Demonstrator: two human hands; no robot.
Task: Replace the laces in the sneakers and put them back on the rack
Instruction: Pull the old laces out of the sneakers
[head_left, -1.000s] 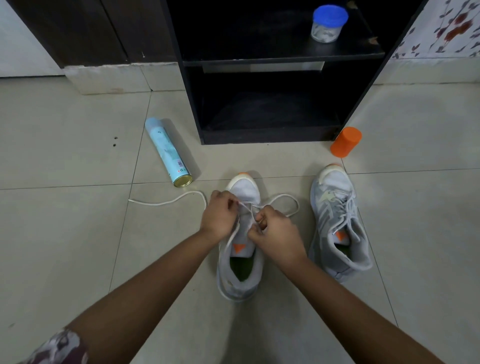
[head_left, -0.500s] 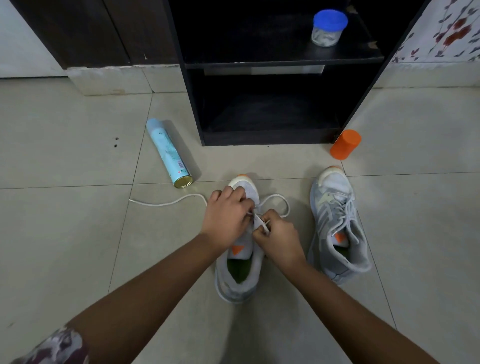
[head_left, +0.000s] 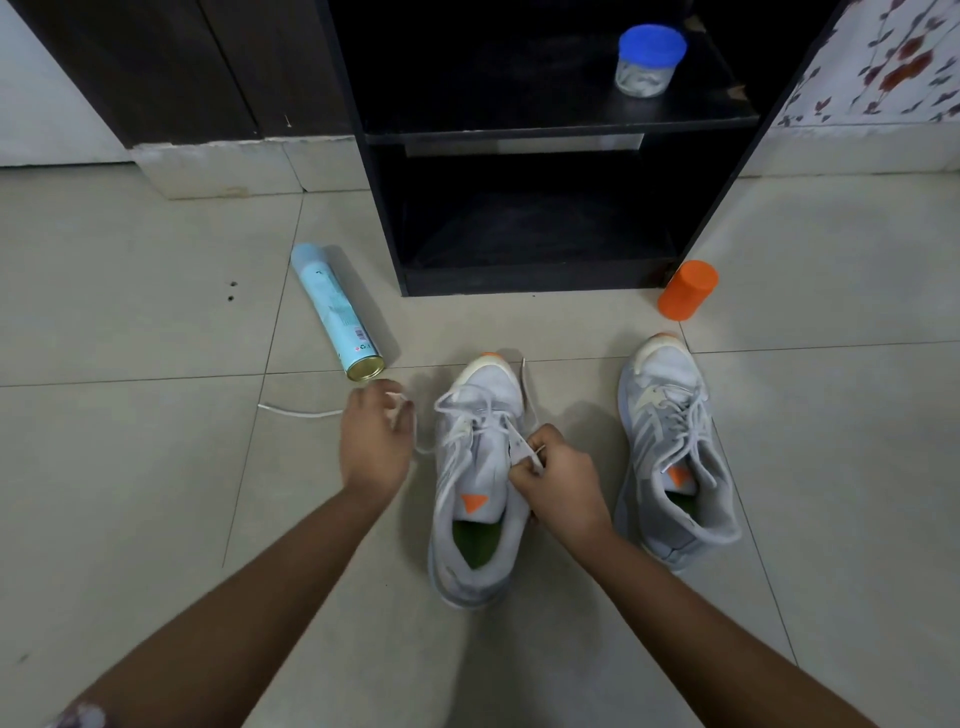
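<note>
Two grey sneakers with orange toe tips stand on the tiled floor in front of a black rack (head_left: 519, 137). The right sneaker (head_left: 670, 441) is fully laced. Over the partly laced left sneaker (head_left: 480, 467), my right hand (head_left: 561, 483) pinches a bit of white lace at the shoe's right eyelets. My left hand (head_left: 374, 441) is beside the shoe's left side, its fingers loosely curled round the white lace (head_left: 301, 414), whose free end trails left along the floor.
A light blue spray can (head_left: 335, 312) lies on the floor left of the rack. An orange cap (head_left: 688, 289) stands at the rack's right front corner. A jar with a blue lid (head_left: 649, 60) sits on the upper shelf.
My left hand has moved from the shoe's top out to the left along the lace. My right hand stays at the eyelets, and more lacing over the toe shows.
</note>
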